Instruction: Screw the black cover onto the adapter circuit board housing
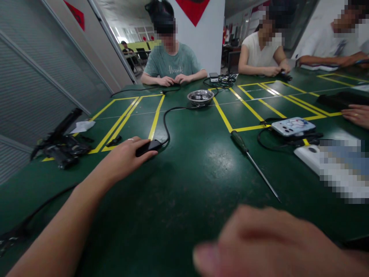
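Observation:
My left hand [128, 156] reaches forward over the green table, thumb and fingers closed on a small black block with a cable [147, 147]. The cable leaves its far end and curves toward a shiny metal bowl [201, 97] with small dark items in it. Close to the camera, my right hand [268, 246] is blurred, its thumb pointing left; its fingertips are hidden, and I see nothing in it. Beyond this hand lies a screwdriver [240, 144] with a dark green handle, its shaft toward me, apart from both hands.
Black parts [65, 144] and crumpled white paper [83, 126] lie at the left. A phone [293, 126], cables and a white power strip [309, 156] are at the right. Yellow tape [157, 117] marks the table. Several people sit around it; another person's hand [357, 114] rests at the right edge.

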A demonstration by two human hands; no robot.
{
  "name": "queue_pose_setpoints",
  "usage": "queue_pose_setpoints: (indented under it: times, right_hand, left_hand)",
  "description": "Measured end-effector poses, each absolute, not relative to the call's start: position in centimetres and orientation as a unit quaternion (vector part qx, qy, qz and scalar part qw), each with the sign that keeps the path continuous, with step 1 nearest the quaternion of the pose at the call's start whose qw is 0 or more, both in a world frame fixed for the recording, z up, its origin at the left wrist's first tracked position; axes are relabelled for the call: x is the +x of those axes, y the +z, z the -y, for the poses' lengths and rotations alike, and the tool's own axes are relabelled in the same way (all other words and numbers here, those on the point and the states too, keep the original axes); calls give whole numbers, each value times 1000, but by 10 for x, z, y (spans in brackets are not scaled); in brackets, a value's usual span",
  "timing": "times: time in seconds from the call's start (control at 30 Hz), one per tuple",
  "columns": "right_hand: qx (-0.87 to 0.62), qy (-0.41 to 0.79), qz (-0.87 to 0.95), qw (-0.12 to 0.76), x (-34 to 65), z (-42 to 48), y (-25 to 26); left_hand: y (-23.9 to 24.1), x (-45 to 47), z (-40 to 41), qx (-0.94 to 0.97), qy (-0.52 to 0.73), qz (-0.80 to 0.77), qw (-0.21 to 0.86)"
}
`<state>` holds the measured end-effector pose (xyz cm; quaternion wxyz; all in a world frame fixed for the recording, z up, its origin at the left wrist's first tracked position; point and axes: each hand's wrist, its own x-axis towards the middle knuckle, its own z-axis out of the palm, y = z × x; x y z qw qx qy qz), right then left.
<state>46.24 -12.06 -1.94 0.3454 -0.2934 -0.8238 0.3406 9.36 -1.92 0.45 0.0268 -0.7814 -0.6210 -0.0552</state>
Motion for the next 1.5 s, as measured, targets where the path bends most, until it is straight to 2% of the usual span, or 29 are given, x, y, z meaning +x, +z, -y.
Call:
queue_pose_setpoints:
  times: [0.1, 0.17, 0.33, 0.43, 0.57, 0.7, 0.87, 1.0, 1.17, 1.4, 1.5]
  right_hand:
    - [-372, 348, 798, 321, 445, 96, 17]
    - [-395, 379, 781, 299, 432, 68, 24]
    - [-257, 604, 715, 242, 417, 17, -2]
    - [-267, 663, 650, 256, 423, 9, -16]
    - [-297, 706, 528, 367, 444, -7, -23]
    - [-327, 687, 484, 432, 466, -33, -25]
    - [-359, 666, 486, 438, 471, -44, -32]
    - [-410, 634, 484, 443, 470, -43, -37]
    - [-423, 601, 442, 515, 477, -49, -39]
    - [-475, 529, 336, 618, 483, -57, -34]
    - [-494, 517, 304, 629, 483, -56, -28]
  left_hand:
    - [9, 143, 41, -819, -128, 558, -36]
    - [8, 170, 55, -830, -153, 531, -82]
    - [-7, 201, 72, -838, -186, 489, -154]
    - [-12, 197, 67, -852, -174, 476, -129]
    - [-4, 164, 46, -841, -122, 528, 3]
    - [0, 100, 20, -756, -8, 652, 66]
    - [-10, 52, 5, -690, 60, 721, -14]
    - [-14, 54, 3, -710, 58, 701, -44]
    - [-14, 56, 3, -719, 53, 692, -42]
    - [-10, 57, 7, -712, 43, 700, -2]
    - [-5, 60, 8, -713, 34, 700, 29]
